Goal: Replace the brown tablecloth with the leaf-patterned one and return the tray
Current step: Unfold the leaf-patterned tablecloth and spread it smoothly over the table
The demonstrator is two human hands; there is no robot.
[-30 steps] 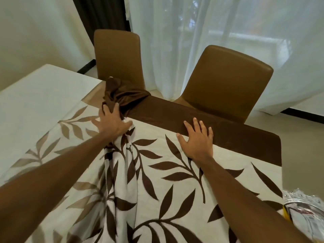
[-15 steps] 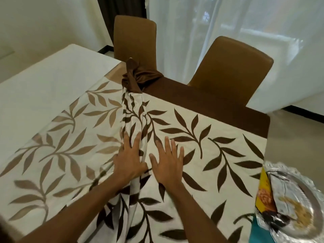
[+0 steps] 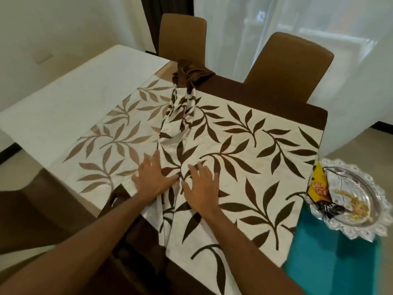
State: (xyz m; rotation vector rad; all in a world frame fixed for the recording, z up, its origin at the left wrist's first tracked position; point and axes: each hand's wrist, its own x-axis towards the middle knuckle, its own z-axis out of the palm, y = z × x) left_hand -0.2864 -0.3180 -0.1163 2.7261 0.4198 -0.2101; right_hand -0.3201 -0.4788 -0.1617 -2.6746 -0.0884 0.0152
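Fingers of my left hand and right hand lie spread flat on the leaf-patterned tablecloth, seemingly flanking its bunched fold.

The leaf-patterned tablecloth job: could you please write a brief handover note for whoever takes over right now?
Hands: left hand and right hand both lie flat, palms down, on the leaf-patterned tablecloth, either side of a bunched ridge down its middle.
Things: brown fabric is bunched at the ridge's far end; whether it is the old cloth is unclear. The tray sits to the right on a teal surface, beside the cloth.
Done: leaf cloth spread out, mostly flat.
Left: smooth the ridge, clear the brown bunch, return the tray.
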